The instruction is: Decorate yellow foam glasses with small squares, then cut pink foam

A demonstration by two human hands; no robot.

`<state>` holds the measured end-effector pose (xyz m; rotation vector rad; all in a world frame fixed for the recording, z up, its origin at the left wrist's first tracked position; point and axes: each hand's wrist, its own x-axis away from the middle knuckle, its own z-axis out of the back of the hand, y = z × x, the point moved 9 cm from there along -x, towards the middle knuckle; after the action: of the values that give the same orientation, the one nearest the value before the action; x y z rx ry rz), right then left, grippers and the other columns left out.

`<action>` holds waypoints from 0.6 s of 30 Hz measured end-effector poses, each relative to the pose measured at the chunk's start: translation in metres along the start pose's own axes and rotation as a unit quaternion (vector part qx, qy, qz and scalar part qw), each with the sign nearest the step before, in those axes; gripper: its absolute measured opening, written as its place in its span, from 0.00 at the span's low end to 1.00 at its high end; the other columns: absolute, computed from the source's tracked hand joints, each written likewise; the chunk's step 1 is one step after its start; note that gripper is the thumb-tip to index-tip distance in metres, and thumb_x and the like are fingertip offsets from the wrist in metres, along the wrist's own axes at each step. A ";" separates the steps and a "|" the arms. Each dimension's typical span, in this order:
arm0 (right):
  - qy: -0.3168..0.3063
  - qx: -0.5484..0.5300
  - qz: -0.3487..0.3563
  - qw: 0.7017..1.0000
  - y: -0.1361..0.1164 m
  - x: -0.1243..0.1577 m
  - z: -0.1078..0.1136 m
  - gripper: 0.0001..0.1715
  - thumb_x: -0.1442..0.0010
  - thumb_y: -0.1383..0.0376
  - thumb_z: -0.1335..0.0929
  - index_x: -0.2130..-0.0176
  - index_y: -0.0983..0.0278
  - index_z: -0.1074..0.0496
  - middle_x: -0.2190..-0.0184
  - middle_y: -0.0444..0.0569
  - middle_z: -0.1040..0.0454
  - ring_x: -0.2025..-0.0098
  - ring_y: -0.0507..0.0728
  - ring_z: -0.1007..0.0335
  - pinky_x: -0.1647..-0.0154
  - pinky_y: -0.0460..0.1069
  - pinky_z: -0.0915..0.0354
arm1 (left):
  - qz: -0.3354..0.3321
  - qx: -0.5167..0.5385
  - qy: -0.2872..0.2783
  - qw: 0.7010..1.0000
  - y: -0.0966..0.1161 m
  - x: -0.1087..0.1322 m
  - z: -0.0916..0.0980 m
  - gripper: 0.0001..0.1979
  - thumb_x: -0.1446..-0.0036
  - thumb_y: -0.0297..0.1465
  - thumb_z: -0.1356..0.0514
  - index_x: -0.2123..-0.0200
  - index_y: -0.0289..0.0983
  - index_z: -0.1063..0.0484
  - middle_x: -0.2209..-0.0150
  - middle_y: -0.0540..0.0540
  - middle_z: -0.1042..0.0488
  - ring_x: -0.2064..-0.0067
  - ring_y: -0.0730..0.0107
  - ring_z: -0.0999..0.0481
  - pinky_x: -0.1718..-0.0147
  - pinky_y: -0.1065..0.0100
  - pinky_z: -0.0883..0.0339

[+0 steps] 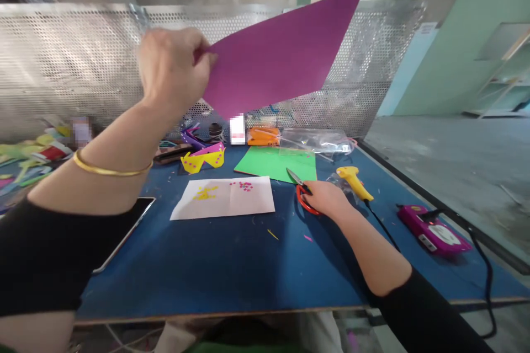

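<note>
My left hand (pixel 178 63) pinches the left edge of a purple sheet (pixel 281 58), which is raised above the table and tilts up to the right. Low on the right, my right hand (pixel 325 197) is closed on red-handled scissors (pixel 306 202), their blades pointing up and left toward a green sheet (pixel 275 162) on the table. Between the hands lies a white paper (pixel 226 204) bearing small yellow pieces (pixel 205 193) and pink dots (pixel 245 186). Behind it stands a yellow mask shape (pixel 202 161) with pink dots.
A yellow glue gun (pixel 354 181) and a purple power strip (pixel 433 230) with cords lie at right. A tablet (pixel 128 226) is under my left arm. Farther back are a clear plastic bag (pixel 317 140), an orange packet (pixel 264 136) and a perforated metal panel (pixel 83 55).
</note>
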<state>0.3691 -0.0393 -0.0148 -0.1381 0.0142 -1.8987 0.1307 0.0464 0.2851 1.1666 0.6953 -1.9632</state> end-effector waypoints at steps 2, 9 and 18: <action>0.009 0.001 -0.004 1.000 0.000 0.000 0.003 0.19 0.34 0.59 0.33 0.47 0.64 0.31 0.48 0.52 0.29 0.52 0.58 0.28 0.53 0.58 0.29 | 0.012 0.015 0.001 1.000 -0.001 0.022 0.026 0.17 0.40 0.40 0.45 0.60 0.36 0.21 0.70 0.48 0.24 0.62 0.66 0.24 0.59 0.62 0.34; 0.071 0.008 -0.051 0.996 0.015 0.003 0.014 0.19 0.35 0.59 0.33 0.46 0.64 0.31 0.48 0.53 0.29 0.52 0.59 0.28 0.53 0.59 0.30 | -0.008 0.007 0.014 1.000 0.003 0.120 0.104 0.17 0.44 0.44 0.48 0.55 0.69 0.26 0.71 0.64 0.23 0.54 0.58 0.20 0.49 0.51 0.34; 0.118 -0.065 -0.033 0.990 0.021 0.016 0.009 0.20 0.35 0.59 0.32 0.46 0.65 0.32 0.47 0.53 0.29 0.51 0.60 0.28 0.52 0.60 0.30 | -0.088 0.100 -0.076 0.988 0.028 0.205 0.137 0.39 0.54 0.35 0.45 0.43 0.79 0.48 0.65 0.71 0.22 0.73 0.51 0.18 0.52 0.49 0.27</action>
<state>0.3846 -0.0610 -0.0061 -0.0014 0.2964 -1.9711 0.0210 -0.1375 0.1595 1.0862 0.5470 -2.2881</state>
